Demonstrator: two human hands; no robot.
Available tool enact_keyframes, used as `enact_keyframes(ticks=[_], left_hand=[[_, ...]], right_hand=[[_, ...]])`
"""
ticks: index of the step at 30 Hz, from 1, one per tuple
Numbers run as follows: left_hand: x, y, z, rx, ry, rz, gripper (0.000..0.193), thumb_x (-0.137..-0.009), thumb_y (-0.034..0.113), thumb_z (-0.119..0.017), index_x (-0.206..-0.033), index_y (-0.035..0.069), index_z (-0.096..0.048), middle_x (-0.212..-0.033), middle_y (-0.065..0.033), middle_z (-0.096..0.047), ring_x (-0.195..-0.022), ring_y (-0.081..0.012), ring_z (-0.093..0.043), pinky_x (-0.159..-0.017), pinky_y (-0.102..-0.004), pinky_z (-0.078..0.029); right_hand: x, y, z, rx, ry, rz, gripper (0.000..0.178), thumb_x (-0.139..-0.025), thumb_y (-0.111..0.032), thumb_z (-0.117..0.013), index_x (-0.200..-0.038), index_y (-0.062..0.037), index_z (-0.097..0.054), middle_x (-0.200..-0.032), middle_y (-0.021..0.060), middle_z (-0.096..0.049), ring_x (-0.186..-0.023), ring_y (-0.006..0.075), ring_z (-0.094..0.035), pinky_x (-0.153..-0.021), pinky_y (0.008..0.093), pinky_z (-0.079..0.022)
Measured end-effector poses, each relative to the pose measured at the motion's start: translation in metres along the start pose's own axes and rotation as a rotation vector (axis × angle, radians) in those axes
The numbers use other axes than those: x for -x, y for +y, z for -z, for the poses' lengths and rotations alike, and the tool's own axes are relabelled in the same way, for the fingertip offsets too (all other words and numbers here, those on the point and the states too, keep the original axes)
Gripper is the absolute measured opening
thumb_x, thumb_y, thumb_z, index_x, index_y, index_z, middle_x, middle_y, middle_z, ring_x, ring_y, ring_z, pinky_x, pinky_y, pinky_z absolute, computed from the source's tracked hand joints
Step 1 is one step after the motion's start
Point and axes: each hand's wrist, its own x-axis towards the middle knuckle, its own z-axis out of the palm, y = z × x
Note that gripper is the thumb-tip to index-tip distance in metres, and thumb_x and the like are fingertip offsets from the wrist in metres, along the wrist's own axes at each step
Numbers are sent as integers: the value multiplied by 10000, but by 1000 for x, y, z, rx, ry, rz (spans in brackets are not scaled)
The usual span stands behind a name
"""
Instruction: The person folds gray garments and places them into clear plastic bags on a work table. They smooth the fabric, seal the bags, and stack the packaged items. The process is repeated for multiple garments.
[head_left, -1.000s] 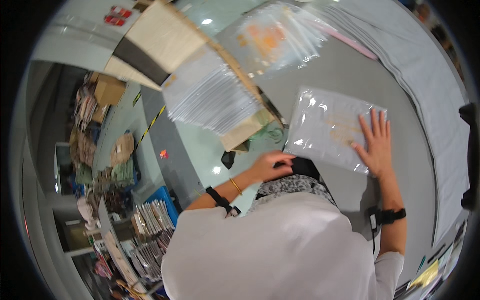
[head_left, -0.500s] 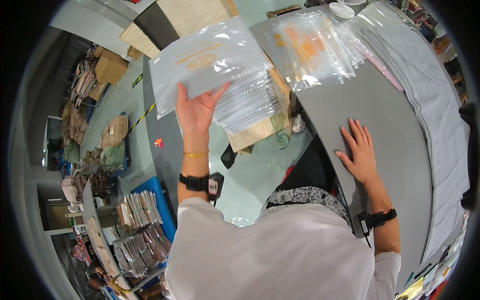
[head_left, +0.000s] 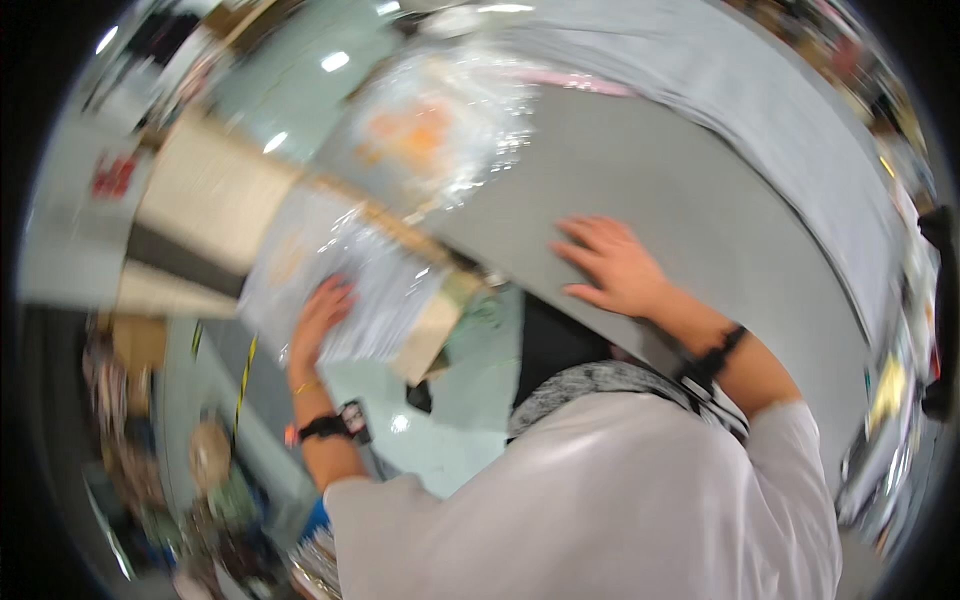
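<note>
My left hand (head_left: 326, 308) rests on or just above a stack of flat clear plastic packages (head_left: 385, 305), its fingers stretched out and blurred. The top package with faint orange print (head_left: 286, 258) lies at the far left of this stack, beyond the hand. I see nothing gripped in that hand. Over the grey table (head_left: 690, 190), my right hand (head_left: 615, 268) is open, palm down with its fingers spread, and holds nothing. A pile of clear plastic bags with orange print (head_left: 415, 130) lies on the table beyond both hands.
A long grey cloth (head_left: 680, 65) runs along the table's far and right side, with a pink strip (head_left: 590, 84) by it. Pale wooden boards (head_left: 205, 190) stand beyond the stack. More wrapped items (head_left: 890, 470) lie at the right edge.
The view has swung right, blurring the scene. My left hand has gone from beneath the raised printed package to the stack, where the package now lies. My right hand stays over the table.
</note>
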Motion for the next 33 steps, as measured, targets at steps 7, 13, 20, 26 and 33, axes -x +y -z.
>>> enact_keyframes(ticks=[7, 13, 20, 26, 33], left_hand=[[0, 8, -7, -97, -2, 178, 434, -1088, 370, -586, -1248, -19, -694, -1165, -140, -752, -1103, -249, -721, -962, -402, -582], [-28, 82, -140, -256, -248, -14, 375, -1079, 298, -621, -1178, -51, -715, -1073, -124, -768, -1049, -226, -726, -943, -355, -570], [-169, 210, -394, -257, -714, -308, 319, -1097, 194, -565, -1219, -68, -701, -1157, -149, -764, -1082, -202, -728, -971, -330, -561], [-254, 283, -572, 120, -830, 12, 738, -1089, 599, -433, -1225, -94, -646, -1107, -237, -744, -962, -296, -767, -817, -381, -644], [-305, 280, -643, 172, -829, 290, 885, -1063, 689, -368, -1269, -144, -584, -1137, -314, -713, -963, -383, -759, -815, -450, -656]], right_hand=[[91, 64, 40, -153, 255, -196, 334, -969, -349, -712, -1146, -66, -727, -1316, 124, -677, -1225, 337, -626, -1057, 469, -492], [248, 163, 143, 474, 773, -1018, 291, -873, -239, -819, -1132, -131, -745, -1146, 46, -717, -1079, 268, -668, -844, 364, -575], [244, 222, 151, 369, 686, -1019, 248, -907, -276, -790, -1086, -105, -789, -1053, 38, -762, -1008, 230, -697, -831, 352, -569], [247, 227, 192, -476, 860, -1198, 271, -986, -235, -682, -1075, -8, -800, -768, 62, -704, -631, 151, -628, -596, 323, -536], [239, 221, 217, -688, 926, -1092, 262, -997, -201, -669, -1110, 13, -769, -862, 35, -687, -732, 127, -620, -628, 316, -551]])
